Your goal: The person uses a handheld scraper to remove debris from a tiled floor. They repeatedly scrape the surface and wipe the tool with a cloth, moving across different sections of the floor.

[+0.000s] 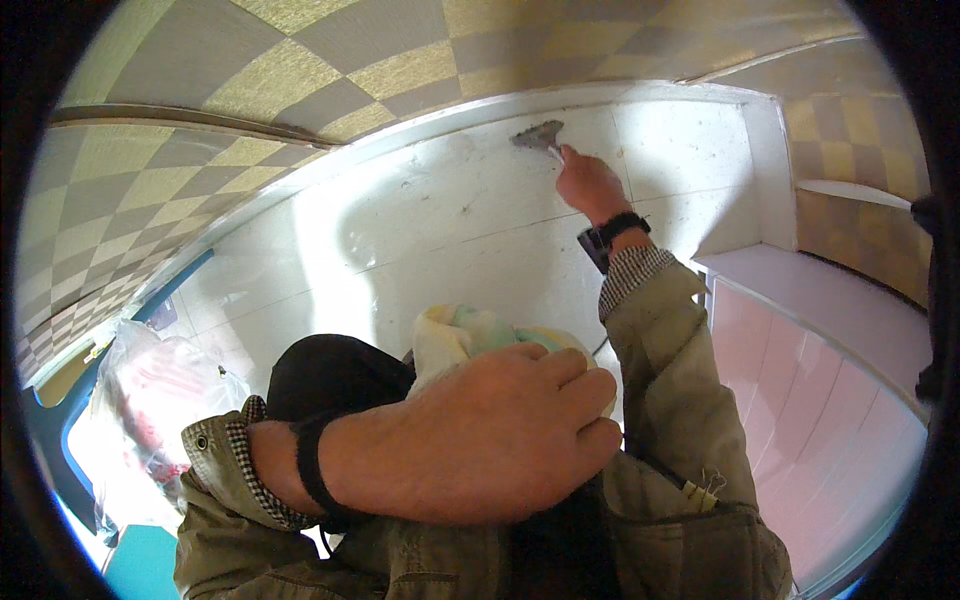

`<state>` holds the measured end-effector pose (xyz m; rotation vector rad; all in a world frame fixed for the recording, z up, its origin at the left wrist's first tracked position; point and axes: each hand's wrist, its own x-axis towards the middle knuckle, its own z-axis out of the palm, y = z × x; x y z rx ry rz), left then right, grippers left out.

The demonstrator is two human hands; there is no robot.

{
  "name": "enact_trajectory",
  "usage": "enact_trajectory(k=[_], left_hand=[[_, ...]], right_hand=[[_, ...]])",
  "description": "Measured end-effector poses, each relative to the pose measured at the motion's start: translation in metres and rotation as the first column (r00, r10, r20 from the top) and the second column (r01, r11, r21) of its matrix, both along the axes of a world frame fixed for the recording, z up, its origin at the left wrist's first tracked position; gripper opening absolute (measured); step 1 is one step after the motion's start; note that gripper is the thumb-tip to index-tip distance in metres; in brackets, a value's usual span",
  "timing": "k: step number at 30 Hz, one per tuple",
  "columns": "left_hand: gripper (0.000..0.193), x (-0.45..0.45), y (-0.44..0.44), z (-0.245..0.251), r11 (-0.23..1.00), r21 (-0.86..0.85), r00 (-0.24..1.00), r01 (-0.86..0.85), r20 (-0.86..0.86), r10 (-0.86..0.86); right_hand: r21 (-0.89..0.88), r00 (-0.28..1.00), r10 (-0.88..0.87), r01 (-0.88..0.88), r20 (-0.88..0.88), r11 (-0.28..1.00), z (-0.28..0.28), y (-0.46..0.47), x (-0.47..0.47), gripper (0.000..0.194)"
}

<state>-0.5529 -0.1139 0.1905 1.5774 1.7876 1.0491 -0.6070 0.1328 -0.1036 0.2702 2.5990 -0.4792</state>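
My right hand [592,184] reaches out over the pale tiled floor [420,202], its fingers closed around the handle of a small tool with a flared head [540,135]. That head lies low near the wall's foot, with dark crumbs of dirt about it; whether it is a scraper or a brush, I cannot tell. Close to my body, my left hand [502,435] is curled over a white towel [442,337] with pastel green and yellow patches. The bunched cloth sticks out past the knuckles, and the back of the hand hides the rest of it.
A white skirting board [420,139] runs below the checkered gold and grey wall [285,75]. At left stands a clear plastic bag [165,405] with pink and red contents, beside a blue frame [75,412]. A pink panelled cabinet [795,367] with a pale top is at right.
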Motion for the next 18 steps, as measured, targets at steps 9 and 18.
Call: enact_trajectory(k=[9, 18], left_hand=[[0.033, -0.006, -0.003, -0.003, 0.999, 0.042, 1.000, -0.021, -0.019, 0.022], [0.031, -0.005, -0.011, -0.004, 0.996, 0.078, 0.999, -0.043, 0.002, 0.043]], right_hand=[[0.030, 0.998, 0.028, -0.029, 0.053, 0.999, -0.004, 0.011, 0.060, 0.043], [0.135, 0.989, -0.045, 0.026, 0.140, 0.991, 0.018, 0.086, 0.125, 0.045]])
